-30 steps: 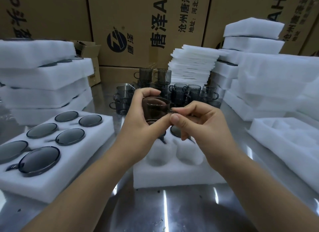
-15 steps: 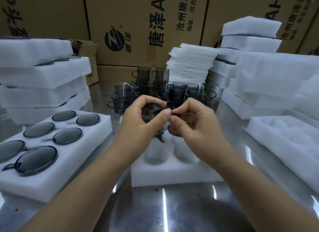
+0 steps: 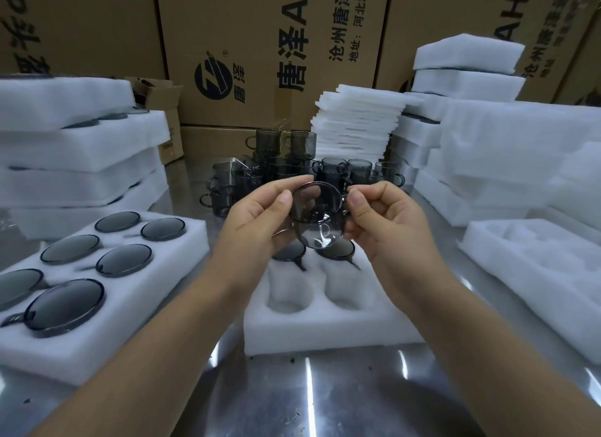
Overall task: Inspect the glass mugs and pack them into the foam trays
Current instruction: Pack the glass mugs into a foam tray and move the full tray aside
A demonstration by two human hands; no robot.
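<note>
A smoky grey glass mug point(image 3: 317, 215) is held in the air between both hands, tipped so its round mouth faces me. My left hand point(image 3: 257, 221) grips its left side with thumb on the rim. My right hand point(image 3: 387, 221) pinches the handle side. Under them lies a white foam tray point(image 3: 325, 322) on the steel table, with two mugs point(image 3: 338, 252) seated in its far pockets and two near pockets bare. Behind the hands stands a cluster of loose grey mugs point(image 3: 292, 173).
A filled foam tray point(image 3: 107, 306) with several mugs lies at the left, a stack of filled trays point(image 3: 74, 150) behind it. Bare foam trays point(image 3: 536, 267) sit at the right, foam sheets point(image 3: 354, 124) and cardboard boxes point(image 3: 260, 46) at the back.
The mug has been tipped from upright until its mouth faces me, and both hands have spread a little apart on it.
</note>
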